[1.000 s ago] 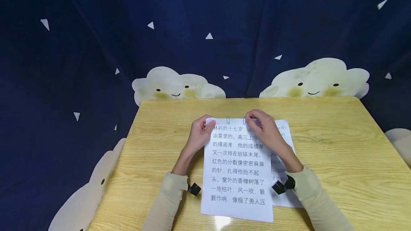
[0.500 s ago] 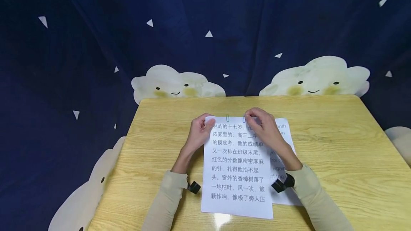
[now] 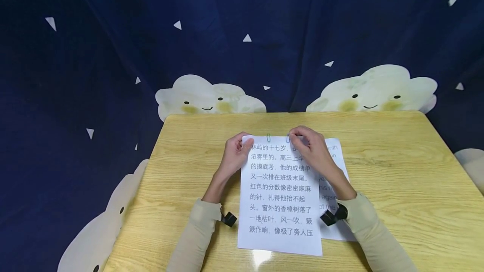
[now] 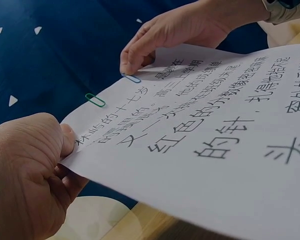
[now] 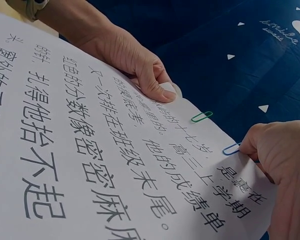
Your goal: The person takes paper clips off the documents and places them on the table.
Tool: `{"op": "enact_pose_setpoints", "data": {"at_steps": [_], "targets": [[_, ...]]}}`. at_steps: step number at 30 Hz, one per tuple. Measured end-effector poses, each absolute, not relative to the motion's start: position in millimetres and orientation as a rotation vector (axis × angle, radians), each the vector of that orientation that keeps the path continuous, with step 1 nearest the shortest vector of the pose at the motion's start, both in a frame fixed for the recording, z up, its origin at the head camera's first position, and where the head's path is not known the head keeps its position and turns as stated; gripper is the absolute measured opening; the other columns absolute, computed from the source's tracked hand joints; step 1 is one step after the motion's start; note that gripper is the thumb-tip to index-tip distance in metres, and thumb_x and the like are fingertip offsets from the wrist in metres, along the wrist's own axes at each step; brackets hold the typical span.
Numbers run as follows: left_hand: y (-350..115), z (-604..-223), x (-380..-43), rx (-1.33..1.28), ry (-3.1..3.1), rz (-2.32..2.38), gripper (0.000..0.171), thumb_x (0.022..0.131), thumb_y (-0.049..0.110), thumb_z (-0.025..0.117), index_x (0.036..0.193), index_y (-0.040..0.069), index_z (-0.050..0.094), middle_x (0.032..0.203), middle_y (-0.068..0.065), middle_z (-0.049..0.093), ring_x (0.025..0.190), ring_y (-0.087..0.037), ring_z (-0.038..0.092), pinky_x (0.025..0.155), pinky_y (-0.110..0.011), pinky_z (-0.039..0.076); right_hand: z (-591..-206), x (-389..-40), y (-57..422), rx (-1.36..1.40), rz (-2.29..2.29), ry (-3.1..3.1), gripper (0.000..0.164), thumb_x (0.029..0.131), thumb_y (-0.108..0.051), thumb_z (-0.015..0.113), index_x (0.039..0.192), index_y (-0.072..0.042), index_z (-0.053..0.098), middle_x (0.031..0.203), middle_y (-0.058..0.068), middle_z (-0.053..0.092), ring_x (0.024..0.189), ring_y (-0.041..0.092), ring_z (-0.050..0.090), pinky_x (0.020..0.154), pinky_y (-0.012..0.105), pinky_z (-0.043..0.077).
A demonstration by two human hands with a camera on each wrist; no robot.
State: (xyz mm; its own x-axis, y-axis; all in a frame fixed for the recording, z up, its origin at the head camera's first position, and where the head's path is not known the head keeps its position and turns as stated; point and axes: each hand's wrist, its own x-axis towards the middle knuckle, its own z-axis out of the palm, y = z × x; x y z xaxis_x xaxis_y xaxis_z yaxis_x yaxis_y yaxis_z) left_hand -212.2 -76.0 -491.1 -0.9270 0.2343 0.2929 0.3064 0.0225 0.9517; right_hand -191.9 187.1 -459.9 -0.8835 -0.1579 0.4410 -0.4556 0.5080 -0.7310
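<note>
Above the wooden table point(image 3: 401, 188), you hold a printed sheet point(image 3: 281, 215) partly over a second page point(image 3: 334, 228), your left hand point(image 3: 235, 155) pinching the sheet's top-left corner, your right hand point(image 3: 313, 149) pinching the blue clip point(image 4: 132, 78) on its top edge, near the green clip point(image 4: 95, 100).

"Where's your front sheet point(image 3: 280, 240)?"

"Held over the counter point(image 3: 408, 179), your left hand point(image 3: 235, 154) at its far left corner, your right hand point(image 3: 311, 148) along its far edge."

"And the clips?"

"Both sit on that edge: the left clip point(image 3: 268, 138) between your hands, the right clip point(image 3: 288, 138) at your right fingertips."

"Anything behind?"

"A second sheet point(image 3: 334, 231), showing on the right (partly beneath your right forearm). Beyond the counter hangs a curtain point(image 3: 242, 3)."
</note>
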Motion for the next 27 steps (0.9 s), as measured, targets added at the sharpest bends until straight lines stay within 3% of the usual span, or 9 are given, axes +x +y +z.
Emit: {"op": "enact_pose_setpoints", "data": {"at_steps": [18,23,27], "targets": [[-74.0,-490.9,-211.3,-0.582,-2.229,-2.064,0.017,0.106,0.006,0.060,0.104,-0.006,0.070,0.073,-0.017,0.068,0.052,-0.010,0.053,0.046,-0.020,0.036,-455.9,-190.1,188.4,0.495,1.349,-2.429,0.010,0.104,-0.017,0.067,0.104,-0.010,0.074,0.096,0.002,0.073,0.090,0.016,0.062,0.088,0.024,0.044],[-74.5,-490.5,-210.8,-0.569,-2.221,-2.085,0.017,0.106,0.007,0.059,0.105,-0.007,0.070,0.078,-0.020,0.072,0.053,-0.012,0.060,0.046,-0.020,0.040,-456.9,-190.8,188.9,0.485,1.361,-2.442,0.011,0.105,-0.019,0.066,0.104,-0.011,0.073,0.097,0.003,0.072,0.092,0.018,0.062,0.092,0.030,0.044],[-73.8,-490.7,-210.9,-0.569,-2.204,-2.093,0.018,0.106,0.007,0.059,0.104,-0.008,0.070,0.077,-0.024,0.070,0.052,-0.013,0.058,0.045,-0.020,0.039,-456.5,-190.3,188.3,0.478,1.361,-2.446,0.012,0.105,-0.019,0.066,0.105,-0.009,0.072,0.099,0.006,0.073,0.094,0.020,0.062,0.093,0.035,0.044]]}}
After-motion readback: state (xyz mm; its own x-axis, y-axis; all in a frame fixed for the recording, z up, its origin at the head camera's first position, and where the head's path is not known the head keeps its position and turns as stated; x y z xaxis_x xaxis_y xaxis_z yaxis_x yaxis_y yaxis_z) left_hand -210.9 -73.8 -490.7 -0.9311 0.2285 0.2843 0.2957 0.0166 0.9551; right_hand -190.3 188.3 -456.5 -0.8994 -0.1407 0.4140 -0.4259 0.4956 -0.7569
